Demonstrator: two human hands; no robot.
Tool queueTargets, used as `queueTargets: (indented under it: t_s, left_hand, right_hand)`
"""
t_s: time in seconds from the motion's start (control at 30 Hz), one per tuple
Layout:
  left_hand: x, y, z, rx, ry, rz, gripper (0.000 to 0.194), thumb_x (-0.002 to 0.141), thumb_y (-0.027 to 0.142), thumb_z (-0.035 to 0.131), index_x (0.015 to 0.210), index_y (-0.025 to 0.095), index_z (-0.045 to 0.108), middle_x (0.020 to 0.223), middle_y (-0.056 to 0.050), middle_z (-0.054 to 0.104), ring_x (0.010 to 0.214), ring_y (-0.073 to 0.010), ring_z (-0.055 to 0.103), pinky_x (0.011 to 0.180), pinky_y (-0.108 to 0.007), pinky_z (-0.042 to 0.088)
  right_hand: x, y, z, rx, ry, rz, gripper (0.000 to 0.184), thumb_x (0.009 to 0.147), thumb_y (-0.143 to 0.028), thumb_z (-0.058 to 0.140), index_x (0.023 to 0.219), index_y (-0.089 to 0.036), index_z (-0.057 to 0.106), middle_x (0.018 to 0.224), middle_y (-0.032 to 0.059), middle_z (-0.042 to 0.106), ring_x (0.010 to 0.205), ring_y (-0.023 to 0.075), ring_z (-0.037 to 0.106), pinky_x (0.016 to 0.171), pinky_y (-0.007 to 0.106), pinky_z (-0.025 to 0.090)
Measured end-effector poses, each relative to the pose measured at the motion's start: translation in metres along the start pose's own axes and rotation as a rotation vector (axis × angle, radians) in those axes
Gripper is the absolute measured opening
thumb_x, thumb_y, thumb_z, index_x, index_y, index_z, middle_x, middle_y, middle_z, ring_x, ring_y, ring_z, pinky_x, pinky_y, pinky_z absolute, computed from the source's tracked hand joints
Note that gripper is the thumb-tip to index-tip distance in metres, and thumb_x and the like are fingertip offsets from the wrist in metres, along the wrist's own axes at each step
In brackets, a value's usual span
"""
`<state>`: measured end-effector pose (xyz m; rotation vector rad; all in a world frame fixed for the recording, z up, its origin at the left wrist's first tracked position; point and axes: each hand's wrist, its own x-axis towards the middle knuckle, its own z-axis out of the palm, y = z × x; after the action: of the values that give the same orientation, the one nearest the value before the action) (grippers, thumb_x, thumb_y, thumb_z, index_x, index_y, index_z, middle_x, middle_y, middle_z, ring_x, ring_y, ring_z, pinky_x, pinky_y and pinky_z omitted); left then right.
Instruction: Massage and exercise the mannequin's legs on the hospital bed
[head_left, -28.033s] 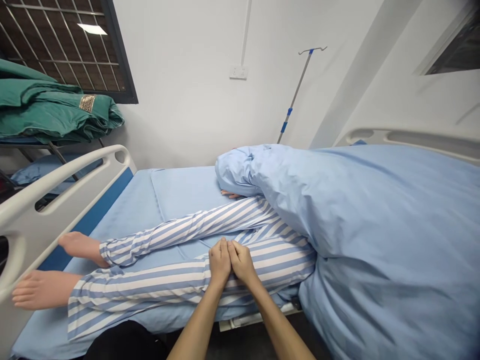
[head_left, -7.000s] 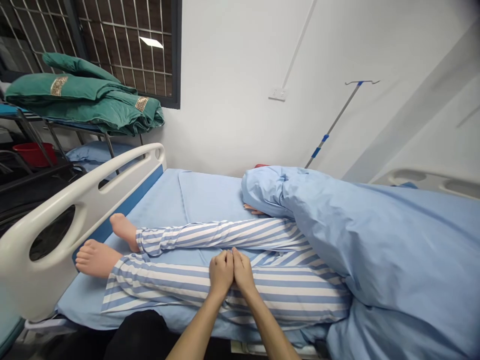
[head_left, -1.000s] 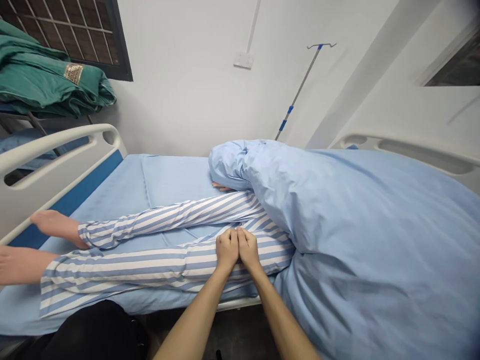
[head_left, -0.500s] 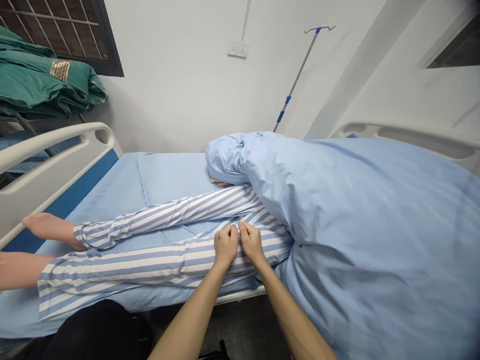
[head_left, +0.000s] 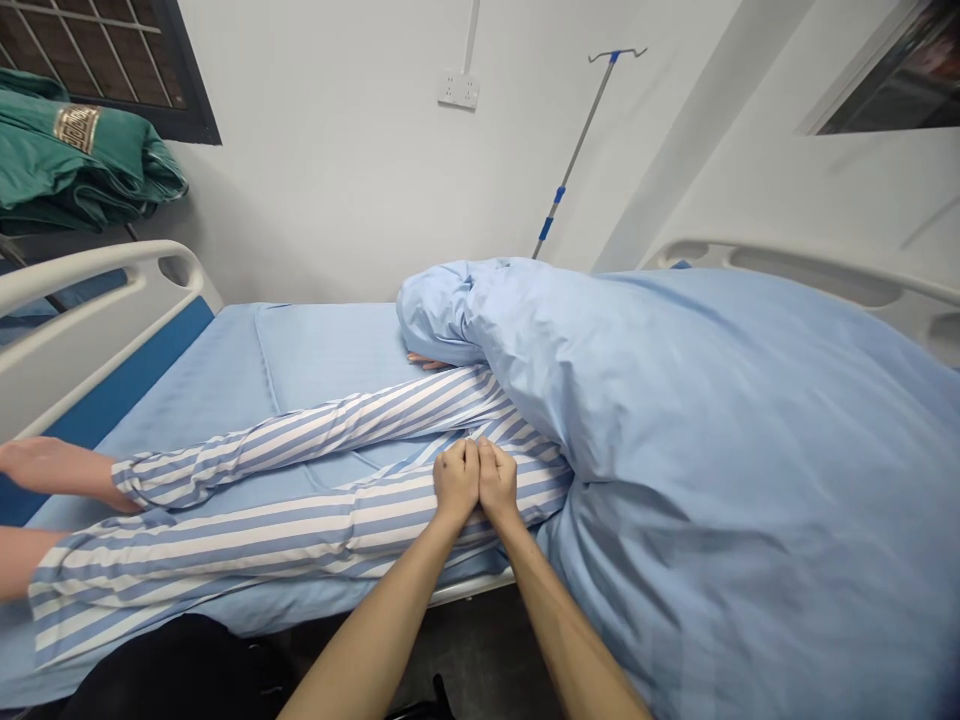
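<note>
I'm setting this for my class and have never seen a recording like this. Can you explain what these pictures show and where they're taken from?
These come from one camera worn on a person's head, looking down at their own two hands. The left hand and right hand rest side by side on the striped trouser leg of a figure lying on a hospital bed; whether they grip the cloth cannot be told. A blue quilt covers the figure's upper body. Behind stands a drip pole.

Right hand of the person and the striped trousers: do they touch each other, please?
Touching: the head view shows the right hand resting on the striped trousers, with its fingertips on the fabric and no gap visible.
</note>
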<state>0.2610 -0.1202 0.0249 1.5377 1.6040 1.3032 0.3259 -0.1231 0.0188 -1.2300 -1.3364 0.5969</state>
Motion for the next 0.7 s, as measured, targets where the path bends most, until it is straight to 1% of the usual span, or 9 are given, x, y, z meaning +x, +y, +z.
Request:
queueTargets:
  t_s: [0.07, 0.17, 0.27, 0.37, 0.47, 0.6, 0.67, 0.7]
  left_hand:
    - [-0.002, -0.006, 0.001, 0.040, -0.017, 0.011, 0.034, 0.083, 0.034, 0.034, 0.055, 0.018, 0.046, 0.052, 0.001, 0.049, 0.052, -0.0104, 0.039, 0.055, -0.024, 0.027]
    - [-0.002, -0.008, 0.001, 0.029, -0.023, 0.012, 0.034, 0.084, 0.032, 0.033, 0.057, 0.018, 0.048, 0.055, 0.000, 0.051, 0.054, -0.0111, 0.041, 0.056, -0.024, 0.027]
    - [0.000, -0.006, -0.001, 0.023, -0.025, 0.004, 0.034, 0.084, 0.032, 0.033, 0.057, 0.018, 0.048, 0.055, -0.001, 0.052, 0.054, -0.0112, 0.040, 0.056, -0.024, 0.027]
    - [0.000, -0.004, -0.002, 0.046, -0.048, 0.036, 0.036, 0.084, 0.032, 0.033, 0.054, 0.018, 0.047, 0.053, 0.000, 0.050, 0.052, -0.0106, 0.038, 0.055, -0.024, 0.025]
    - [-0.002, -0.002, -0.001, 0.078, -0.036, 0.049, 0.037, 0.084, 0.031, 0.033, 0.051, 0.018, 0.045, 0.051, 0.001, 0.048, 0.051, -0.0103, 0.037, 0.055, -0.024, 0.024]
    - [-0.004, -0.001, 0.002, 0.136, -0.053, 0.025, 0.037, 0.083, 0.033, 0.033, 0.052, 0.018, 0.047, 0.051, 0.000, 0.050, 0.052, -0.0106, 0.038, 0.054, -0.024, 0.023]
    - [-0.002, 0.001, 0.002, 0.141, -0.060, 0.008, 0.036, 0.082, 0.033, 0.034, 0.052, 0.018, 0.048, 0.051, 0.001, 0.050, 0.052, -0.0106, 0.039, 0.054, -0.024, 0.023]
    - [0.001, 0.002, 0.003, 0.126, -0.075, 0.003, 0.035, 0.081, 0.033, 0.035, 0.052, 0.018, 0.048, 0.051, 0.001, 0.049, 0.052, -0.0105, 0.038, 0.053, -0.023, 0.023]
  right_hand:
    - [0.000, -0.001, 0.001, 0.000, 0.007, 0.001, 0.039, 0.084, -0.043, 0.037, 0.055, -0.018, 0.039, 0.050, -0.0026, 0.040, 0.050, 0.0095, 0.036, 0.047, 0.021, 0.031]
    - [0.002, -0.005, -0.001, -0.040, -0.049, -0.010, 0.039, 0.085, -0.043, 0.036, 0.056, -0.017, 0.042, 0.051, -0.0018, 0.043, 0.050, 0.0100, 0.038, 0.048, 0.022, 0.031]
    - [0.006, -0.014, -0.011, -0.185, -0.143, -0.107, 0.038, 0.086, -0.039, 0.036, 0.055, -0.017, 0.043, 0.049, -0.0021, 0.043, 0.049, 0.0096, 0.037, 0.049, 0.022, 0.029]
    - [0.013, -0.018, -0.023, -0.313, -0.176, -0.204, 0.038, 0.086, -0.036, 0.038, 0.053, -0.017, 0.040, 0.047, -0.0037, 0.038, 0.046, 0.0083, 0.033, 0.049, 0.023, 0.024]
    - [0.018, -0.010, -0.028, -0.298, -0.108, -0.179, 0.039, 0.086, -0.037, 0.037, 0.051, -0.018, 0.035, 0.046, -0.0047, 0.033, 0.046, 0.0078, 0.029, 0.048, 0.023, 0.022]
    - [0.020, 0.007, -0.026, -0.225, 0.050, -0.073, 0.040, 0.086, -0.039, 0.036, 0.052, -0.018, 0.032, 0.047, -0.0055, 0.031, 0.047, 0.0077, 0.028, 0.048, 0.023, 0.022]
    - [0.019, 0.011, -0.025, -0.190, 0.083, -0.050, 0.039, 0.086, -0.039, 0.035, 0.053, -0.019, 0.032, 0.048, -0.0055, 0.030, 0.048, 0.0078, 0.028, 0.048, 0.022, 0.022]
    - [0.019, 0.011, -0.024, -0.177, 0.076, -0.051, 0.039, 0.086, -0.039, 0.035, 0.053, -0.019, 0.032, 0.049, -0.0055, 0.030, 0.048, 0.0079, 0.028, 0.048, 0.022, 0.023]
